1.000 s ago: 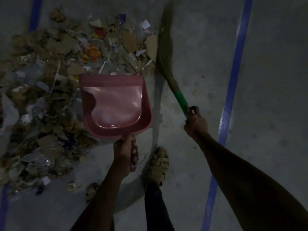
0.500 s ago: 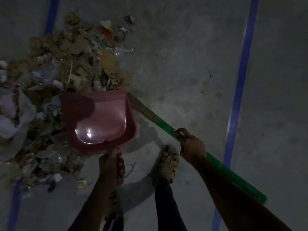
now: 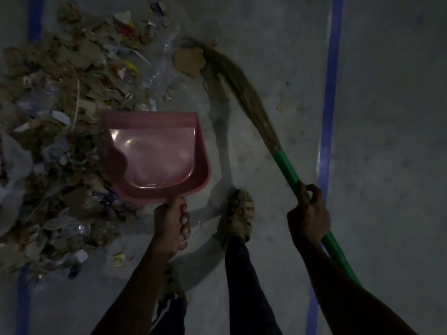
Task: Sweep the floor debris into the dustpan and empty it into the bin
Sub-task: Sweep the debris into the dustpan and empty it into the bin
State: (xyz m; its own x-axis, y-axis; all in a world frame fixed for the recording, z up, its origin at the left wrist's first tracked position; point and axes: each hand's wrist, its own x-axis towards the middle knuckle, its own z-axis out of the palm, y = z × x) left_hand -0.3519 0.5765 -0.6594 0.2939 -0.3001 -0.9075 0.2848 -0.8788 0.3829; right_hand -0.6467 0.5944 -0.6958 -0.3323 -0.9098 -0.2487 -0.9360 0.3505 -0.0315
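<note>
While its glossy pink plastic scoop sits empty beside the ragged debris pile [image 3: 63, 122], the dustpan [image 3: 154, 155] is gripped by the left hand [image 3: 170, 226]; the right hand [image 3: 308, 216] clutches the straw broom [image 3: 244, 90] by its green handle.

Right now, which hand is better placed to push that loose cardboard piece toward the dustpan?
The right hand. It grips the broom, whose bristles lie against the cardboard piece. The left hand holds the empty pink dustpan by its handle.
</note>
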